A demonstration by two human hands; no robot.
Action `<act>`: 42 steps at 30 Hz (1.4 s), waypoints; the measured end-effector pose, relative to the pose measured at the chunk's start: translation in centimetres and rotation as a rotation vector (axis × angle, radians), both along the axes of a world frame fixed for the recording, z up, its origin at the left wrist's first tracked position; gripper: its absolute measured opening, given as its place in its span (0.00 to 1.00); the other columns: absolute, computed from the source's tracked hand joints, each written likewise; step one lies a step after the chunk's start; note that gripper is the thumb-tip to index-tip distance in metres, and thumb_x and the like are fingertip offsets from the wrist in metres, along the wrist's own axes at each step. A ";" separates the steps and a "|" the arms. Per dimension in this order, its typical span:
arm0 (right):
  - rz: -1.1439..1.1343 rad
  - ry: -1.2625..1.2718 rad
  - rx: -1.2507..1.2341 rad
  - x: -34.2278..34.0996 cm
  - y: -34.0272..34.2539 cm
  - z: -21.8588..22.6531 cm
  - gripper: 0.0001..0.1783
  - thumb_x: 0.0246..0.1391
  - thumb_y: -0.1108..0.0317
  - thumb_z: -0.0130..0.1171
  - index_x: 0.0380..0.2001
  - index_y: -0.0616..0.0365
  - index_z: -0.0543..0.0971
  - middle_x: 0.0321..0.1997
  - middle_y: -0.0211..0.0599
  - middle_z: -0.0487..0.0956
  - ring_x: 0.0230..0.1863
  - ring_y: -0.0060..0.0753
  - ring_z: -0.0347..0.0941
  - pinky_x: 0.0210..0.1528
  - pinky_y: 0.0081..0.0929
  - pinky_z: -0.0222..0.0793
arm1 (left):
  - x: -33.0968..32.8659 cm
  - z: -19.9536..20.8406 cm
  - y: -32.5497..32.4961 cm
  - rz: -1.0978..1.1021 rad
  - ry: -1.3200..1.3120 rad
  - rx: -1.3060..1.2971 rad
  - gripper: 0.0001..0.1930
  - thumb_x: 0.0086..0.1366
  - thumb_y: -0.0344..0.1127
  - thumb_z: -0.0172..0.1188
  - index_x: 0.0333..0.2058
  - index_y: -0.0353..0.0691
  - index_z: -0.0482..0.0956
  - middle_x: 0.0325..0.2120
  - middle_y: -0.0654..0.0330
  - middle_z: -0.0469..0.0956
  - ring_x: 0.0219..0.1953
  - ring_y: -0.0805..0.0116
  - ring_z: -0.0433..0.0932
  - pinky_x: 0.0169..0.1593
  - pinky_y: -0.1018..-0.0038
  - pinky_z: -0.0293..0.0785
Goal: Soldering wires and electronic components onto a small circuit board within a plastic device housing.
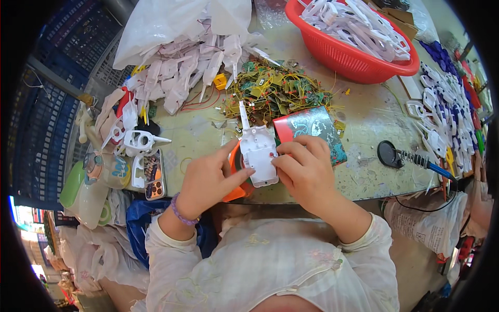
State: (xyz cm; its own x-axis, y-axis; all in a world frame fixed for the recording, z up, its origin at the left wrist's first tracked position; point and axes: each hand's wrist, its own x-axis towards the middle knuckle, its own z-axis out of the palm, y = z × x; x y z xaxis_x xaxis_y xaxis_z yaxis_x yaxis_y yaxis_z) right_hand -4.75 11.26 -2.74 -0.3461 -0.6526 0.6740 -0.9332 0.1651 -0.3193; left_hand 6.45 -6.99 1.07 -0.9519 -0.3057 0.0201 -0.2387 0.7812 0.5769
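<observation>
A white plastic casing half (261,158) with a long narrow tip points away from me, its inner side with small posts facing up. My left hand (207,179) grips its left edge, thumb laid over the lower face. At the right edge, the fingers of my right hand (306,169) are pinched together against the casing, beside a tiny red part (271,155). Whether those fingertips also hold something small is hidden. Under the casing and my left hand lies an orange object (239,193), mostly covered. A worn red and teal flat block (317,130) lies beyond my right hand.
Circuit boards with yellow wires (275,91) are heaped ahead. White casings (176,73) spill from a plastic bag at the far left. A red basket (353,60) holds white parts. A soldering iron (436,170) rests at right, its cord hanging over the edge. A phone (154,177) lies left.
</observation>
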 end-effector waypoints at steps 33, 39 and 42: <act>0.335 -1.418 -0.556 -2.0 3.9 2.9 0.22 0.55 0.71 0.57 0.52 0.60 0.66 0.38 0.36 0.77 0.33 0.18 0.72 0.36 0.17 0.70 | -8.6 2.6 1.3 -0.510 0.866 -0.271 0.07 0.48 0.30 0.62 0.30 0.41 0.79 0.29 0.60 0.78 0.29 0.61 0.77 0.32 0.73 0.75; 0.285 -1.327 -0.715 -1.8 2.4 1.7 0.22 0.52 0.78 0.58 0.51 0.63 0.66 0.39 0.38 0.77 0.39 0.24 0.74 0.39 0.21 0.74 | -5.8 1.5 2.4 -0.620 0.926 -0.491 0.11 0.45 0.29 0.62 0.32 0.40 0.79 0.32 0.61 0.77 0.31 0.64 0.78 0.31 0.71 0.74; 0.197 -1.250 -0.660 -2.9 3.3 1.4 0.19 0.52 0.78 0.58 0.47 0.66 0.70 0.40 0.36 0.77 0.39 0.23 0.74 0.42 0.20 0.72 | -4.4 1.2 1.6 -0.383 0.812 -0.253 0.08 0.48 0.25 0.63 0.29 0.39 0.77 0.29 0.59 0.77 0.31 0.61 0.77 0.31 0.70 0.73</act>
